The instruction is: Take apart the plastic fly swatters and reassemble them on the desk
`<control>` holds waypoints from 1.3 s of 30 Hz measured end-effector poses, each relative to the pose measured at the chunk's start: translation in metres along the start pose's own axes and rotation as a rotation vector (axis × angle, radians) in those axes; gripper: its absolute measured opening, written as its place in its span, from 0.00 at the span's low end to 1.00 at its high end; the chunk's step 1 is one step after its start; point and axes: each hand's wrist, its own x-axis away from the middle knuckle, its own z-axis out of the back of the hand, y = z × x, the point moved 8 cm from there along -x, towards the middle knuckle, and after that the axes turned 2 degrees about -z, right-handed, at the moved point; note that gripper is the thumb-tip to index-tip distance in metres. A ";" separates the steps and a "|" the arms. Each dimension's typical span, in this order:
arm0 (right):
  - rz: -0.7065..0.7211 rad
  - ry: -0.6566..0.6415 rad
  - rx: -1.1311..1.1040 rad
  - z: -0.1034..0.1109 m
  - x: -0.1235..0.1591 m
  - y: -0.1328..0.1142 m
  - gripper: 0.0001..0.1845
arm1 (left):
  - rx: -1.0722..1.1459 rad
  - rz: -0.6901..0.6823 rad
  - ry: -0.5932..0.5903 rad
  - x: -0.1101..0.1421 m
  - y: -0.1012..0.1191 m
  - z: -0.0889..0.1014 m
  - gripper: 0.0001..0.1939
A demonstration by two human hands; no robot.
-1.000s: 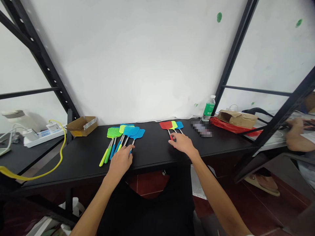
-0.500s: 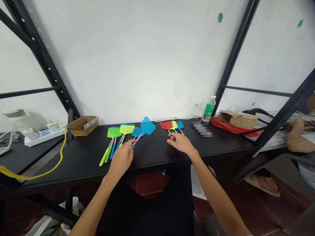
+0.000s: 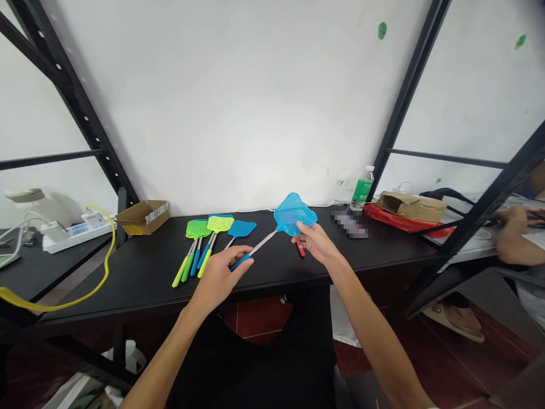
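My left hand (image 3: 225, 270) is closed around the blue handle of a blue fly swatter (image 3: 290, 211), whose metal shaft slants up to the right. At the lower right edge of its mesh head, my right hand (image 3: 317, 241) grips with thumb and fingers. Under that hand a red handle (image 3: 301, 249) shows on the table; the swatter heads there are mostly hidden behind the held one. Beside my left hand lie a green fly swatter (image 3: 197, 228), a yellow-green fly swatter (image 3: 220, 223) and another blue fly swatter (image 3: 242, 228), with several handles pointing toward me.
An open cardboard box (image 3: 143, 217) stands at the left of the black table (image 3: 140, 284). A water bottle (image 3: 362, 188) and a blurred flat object (image 3: 349, 224) are at the right. A yellow cable (image 3: 108, 258) hangs at left. A person's arm (image 3: 515, 238) shows far right.
The blue fly swatter in my left hand has moved right, its head now over the red swatter's place. My right hand has taken hold of that head.
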 end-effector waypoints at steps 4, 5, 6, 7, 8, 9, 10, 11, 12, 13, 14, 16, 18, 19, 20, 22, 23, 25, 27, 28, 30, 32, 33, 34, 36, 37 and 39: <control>0.027 -0.076 -0.048 -0.020 0.008 -0.004 0.24 | -0.021 -0.070 -0.049 0.002 0.019 -0.002 0.18; 0.025 -0.102 -0.025 -0.027 0.010 -0.002 0.24 | -0.039 -0.085 -0.053 0.003 0.023 -0.003 0.18; 0.023 -0.122 -0.002 -0.034 0.011 0.000 0.23 | -0.061 -0.100 -0.054 0.004 0.026 -0.003 0.18; 0.024 -0.136 0.015 -0.040 0.012 0.001 0.23 | -0.086 -0.113 -0.053 0.005 0.029 -0.004 0.17; 0.029 -0.143 0.023 -0.046 0.013 0.003 0.22 | -0.114 -0.124 -0.051 0.005 0.030 -0.005 0.17; 0.037 -0.144 0.024 -0.050 0.013 0.005 0.21 | -0.145 -0.129 -0.048 0.006 0.031 -0.006 0.16; 0.048 -0.142 0.022 -0.054 0.014 0.006 0.21 | -0.181 -0.130 -0.042 0.006 0.030 -0.007 0.16; 0.059 -0.141 0.020 -0.057 0.014 0.007 0.22 | -0.221 -0.128 -0.034 0.007 0.029 -0.008 0.16; 0.070 -0.144 0.023 -0.059 0.014 0.008 0.22 | -0.261 -0.124 -0.029 0.007 0.028 -0.009 0.16; 0.080 -0.150 0.032 -0.061 0.014 0.008 0.22 | -0.298 -0.122 -0.025 0.008 0.026 -0.010 0.16; 0.093 -0.153 0.044 -0.063 0.014 0.008 0.23 | -0.327 -0.123 -0.022 0.008 0.026 -0.011 0.17; 0.136 -0.140 0.062 -0.063 0.015 0.006 0.24 | -0.352 -0.132 -0.025 0.009 0.026 -0.012 0.18; 0.197 -0.112 0.063 -0.062 0.015 0.002 0.24 | -0.335 -0.135 -0.036 0.010 0.029 -0.012 0.20; 0.229 -0.102 0.060 -0.061 0.015 0.000 0.24 | -0.315 -0.130 -0.046 0.009 0.030 -0.013 0.20; 0.256 -0.098 0.060 -0.061 0.015 -0.002 0.23 | -0.284 -0.120 -0.066 0.009 0.031 -0.013 0.21; 0.288 -0.102 0.064 -0.060 0.015 -0.004 0.22 | -0.168 -0.083 -0.129 0.008 0.032 -0.016 0.22; 0.294 -0.106 0.066 -0.060 0.015 -0.005 0.22 | -0.080 -0.056 -0.170 0.008 0.031 -0.019 0.23; 0.292 -0.112 0.069 -0.059 0.014 -0.006 0.21 | 0.116 0.008 -0.252 0.008 0.029 -0.025 0.24; 0.287 -0.110 0.070 -0.057 0.014 -0.007 0.22 | 0.244 0.053 -0.299 0.008 0.028 -0.029 0.24; 0.287 -0.105 0.073 -0.056 0.014 -0.007 0.22 | 0.260 0.058 -0.303 0.008 0.029 -0.030 0.24; 0.281 -0.083 0.073 -0.053 0.013 -0.008 0.22 | 0.202 0.030 -0.271 0.007 0.031 -0.027 0.24; 0.261 -0.054 0.070 -0.050 0.011 -0.008 0.23 | 0.068 -0.021 -0.210 0.006 0.036 -0.021 0.23; 0.247 -0.041 0.069 -0.048 0.010 -0.007 0.23 | -0.005 -0.044 -0.180 0.006 0.038 -0.019 0.23; 0.235 -0.031 0.068 -0.047 0.009 -0.007 0.23 | -0.072 -0.063 -0.154 0.006 0.039 -0.016 0.23; 0.220 -0.017 0.067 -0.044 0.008 -0.006 0.23 | -0.183 -0.092 -0.117 0.006 0.041 -0.013 0.22; 0.215 -0.007 0.064 -0.042 0.007 -0.006 0.23 | -0.227 -0.101 -0.103 0.006 0.041 -0.011 0.22; 0.207 0.025 0.050 -0.036 0.004 -0.006 0.23 | -0.300 -0.113 -0.075 0.007 0.038 -0.009 0.21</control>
